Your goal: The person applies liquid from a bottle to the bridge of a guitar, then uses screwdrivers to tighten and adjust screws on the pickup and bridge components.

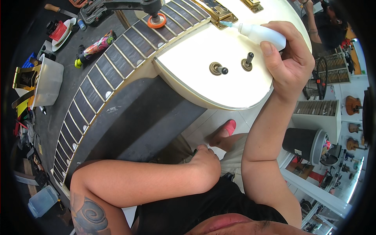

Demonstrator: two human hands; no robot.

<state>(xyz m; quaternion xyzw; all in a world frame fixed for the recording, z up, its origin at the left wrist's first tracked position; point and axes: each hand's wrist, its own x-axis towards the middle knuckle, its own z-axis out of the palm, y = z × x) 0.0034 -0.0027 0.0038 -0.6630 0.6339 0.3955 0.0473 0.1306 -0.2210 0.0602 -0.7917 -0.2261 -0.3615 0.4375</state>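
My right hand (pixel 291 58) is closed around a small white squeeze bottle (pixel 260 34). The bottle lies tilted, its thin bluish needle tip (pixel 226 24) close to the gold pickup (pixel 220 14) of a cream electric guitar (pixel 188 62). Two toggle switches (pixel 217 68) stick up from the body below the bottle. Bent across in front of me, my left arm ends in my left hand (pixel 205 164) near my lap, away from the guitar. Its fingers are curled, and whatever they may hold is mostly hidden. The dark fretboard (pixel 117 58) runs down to the left.
A clamp-like dark tool with an orange ring (pixel 156 21) stands over the fretboard. On the dark bench (pixel 58 92) lie a colourful bottle (pixel 96 47), a white tub (pixel 51 80) and a wood-handled tool (pixel 60 11). A black bin (pixel 301 141) stands right; a person (pixel 329 27) is at upper right.
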